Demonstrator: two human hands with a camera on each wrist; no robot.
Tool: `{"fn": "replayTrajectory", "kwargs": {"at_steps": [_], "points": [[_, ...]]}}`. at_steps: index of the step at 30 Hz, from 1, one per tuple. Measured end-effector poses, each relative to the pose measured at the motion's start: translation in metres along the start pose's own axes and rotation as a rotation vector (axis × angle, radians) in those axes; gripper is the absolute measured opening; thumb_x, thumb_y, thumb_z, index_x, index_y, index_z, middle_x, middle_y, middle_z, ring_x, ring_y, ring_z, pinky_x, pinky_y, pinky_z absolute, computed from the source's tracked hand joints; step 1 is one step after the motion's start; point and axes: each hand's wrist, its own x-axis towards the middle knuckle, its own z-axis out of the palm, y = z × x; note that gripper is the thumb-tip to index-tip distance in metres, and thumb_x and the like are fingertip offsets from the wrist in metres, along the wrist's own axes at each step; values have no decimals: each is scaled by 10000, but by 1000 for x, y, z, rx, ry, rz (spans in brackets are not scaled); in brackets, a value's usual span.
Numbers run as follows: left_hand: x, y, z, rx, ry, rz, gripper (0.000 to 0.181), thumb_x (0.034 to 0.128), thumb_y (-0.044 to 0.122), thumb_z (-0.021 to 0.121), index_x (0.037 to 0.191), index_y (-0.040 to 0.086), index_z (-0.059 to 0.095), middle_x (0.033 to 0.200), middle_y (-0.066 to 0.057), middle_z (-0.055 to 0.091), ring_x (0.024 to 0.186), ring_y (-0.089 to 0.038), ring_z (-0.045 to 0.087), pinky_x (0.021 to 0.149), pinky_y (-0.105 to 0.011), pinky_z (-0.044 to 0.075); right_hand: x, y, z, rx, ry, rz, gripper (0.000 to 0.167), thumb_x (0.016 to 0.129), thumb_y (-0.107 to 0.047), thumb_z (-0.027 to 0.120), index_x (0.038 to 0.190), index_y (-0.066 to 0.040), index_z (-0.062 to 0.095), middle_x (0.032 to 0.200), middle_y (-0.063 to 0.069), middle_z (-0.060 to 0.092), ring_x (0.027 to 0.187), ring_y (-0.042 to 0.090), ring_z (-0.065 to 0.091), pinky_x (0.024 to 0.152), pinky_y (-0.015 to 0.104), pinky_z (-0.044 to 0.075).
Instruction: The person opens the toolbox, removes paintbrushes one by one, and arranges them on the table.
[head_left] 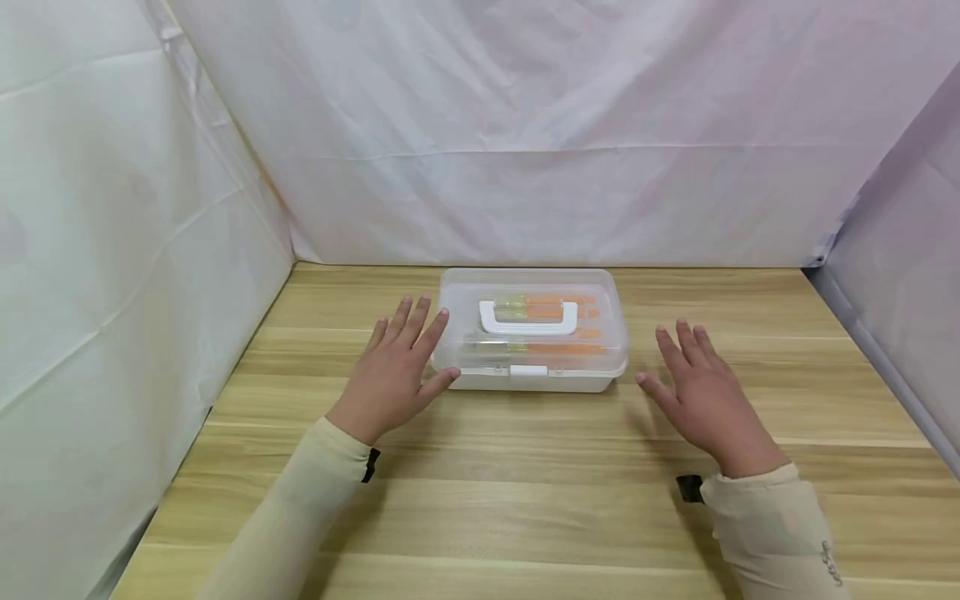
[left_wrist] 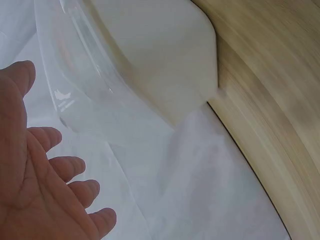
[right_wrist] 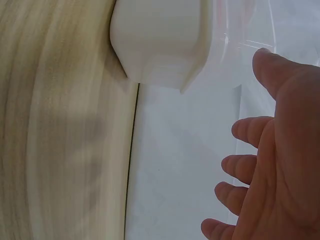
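A clear-lidded plastic box (head_left: pixel 528 382) with a white base stands at the back middle of the table, its lid down. On the lid is a white carry handle (head_left: pixel 528 327), lying flat, and a white latch (head_left: pixel 528 371) sits at the front. Several orange-handled tools (head_left: pixel 566 347) show blurrily through the lid; their kind is unclear. My left hand (head_left: pixel 393 367) hovers at the box's left front corner, fingers spread, holding nothing. To the right of the box, my right hand (head_left: pixel 701 400) is held apart from it, fingers spread. Both wrist views show the box's side beyond the fingers.
The wood-grain table (head_left: pixel 525 517) reaches back to a white cloth wall (head_left: pixel 562 208). More white cloth (head_left: pixel 112 250) hangs along the left side, and a greyish panel (head_left: pixel 907 267) borders the right.
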Motion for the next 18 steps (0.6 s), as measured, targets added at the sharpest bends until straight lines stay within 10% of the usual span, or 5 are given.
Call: {"fn": "replayTrajectory", "kwargs": {"at_steps": [18], "points": [[15, 24, 14, 29, -13, 85, 732, 985, 539, 536, 1568, 153, 322, 1647, -143, 120, 1511, -328, 74, 1148, -593, 194, 0, -1, 10, -28, -67, 20, 803, 1028, -555, 414, 1565, 7, 210, 1601, 307, 62, 1478, 461, -6, 1078, 705, 167]]}}
